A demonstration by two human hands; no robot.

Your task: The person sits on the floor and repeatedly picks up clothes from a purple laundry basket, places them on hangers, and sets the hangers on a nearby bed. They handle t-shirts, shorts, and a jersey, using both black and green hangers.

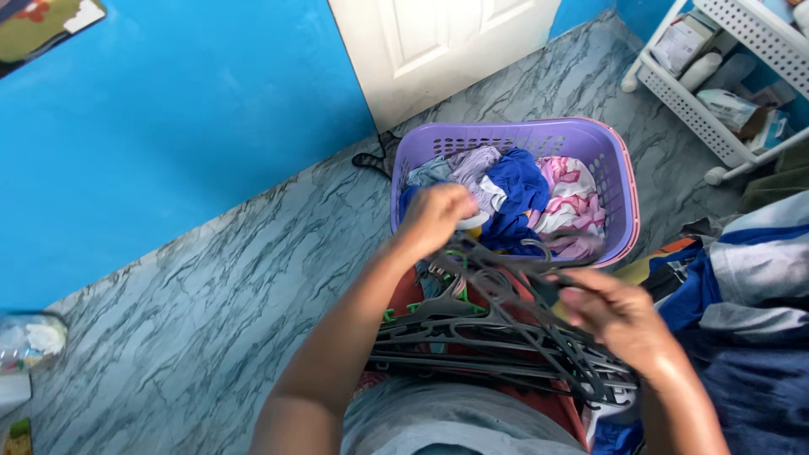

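A purple laundry basket (pixel 619 168) stands on the floor in front of me, filled with crumpled clothes (pixel 522 194) in blue, white and pink. Below it lies a pile of dark grey plastic hangers (pixel 472 337), with a green one among them. My left hand (pixel 434 217) is curled at the basket's near edge above the hangers, fingers closed on the hooks of a hanger. My right hand (pixel 619 316) grips the tangled grey hangers from the right side. Motion blur hides the fingertips.
Grey marbled floor (pixel 211 295) spreads to the left, bounded by a bright blue wall (pixel 168 126) and a white door (pixel 438 42). A white shelf rack (pixel 716 76) with bottles stands top right. Folded blue and grey fabrics (pixel 750 295) lie at right. A clear container (pixel 29 341) sits far left.
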